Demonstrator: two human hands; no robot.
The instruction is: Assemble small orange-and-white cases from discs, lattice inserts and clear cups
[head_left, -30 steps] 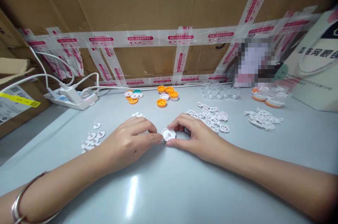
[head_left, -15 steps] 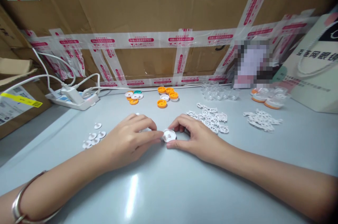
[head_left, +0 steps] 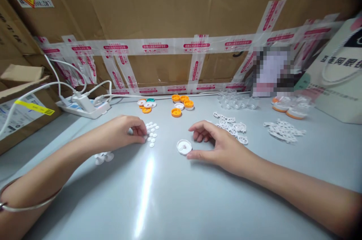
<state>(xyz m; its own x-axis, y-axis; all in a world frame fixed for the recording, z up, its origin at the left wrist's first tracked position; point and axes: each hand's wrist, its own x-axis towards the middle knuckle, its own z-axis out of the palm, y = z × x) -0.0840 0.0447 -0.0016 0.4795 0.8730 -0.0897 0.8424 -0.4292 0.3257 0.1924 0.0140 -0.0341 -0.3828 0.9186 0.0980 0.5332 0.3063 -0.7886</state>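
A round white plastic case part lies on the table with a small greyish piece at its middle. Beside its right edge is my right hand, fingers curled loosely and thumb apart, the thumb tip at the rim. My left hand reaches to a scatter of small white discs. Its thumb and fingertips are pinched at the left edge of that scatter, with a bit of white showing between them. White stemmed discs lie partly hidden under my left forearm.
White and orange rings and orange cups sit farther back. White openwork pieces, clear cups and orange-based clear pieces are at the right. A power strip with cables stands left, before a large carton.
My left hand has moved left and away from the round white part, over to the small discs. My right fingers have opened off the part, which now shows fully.
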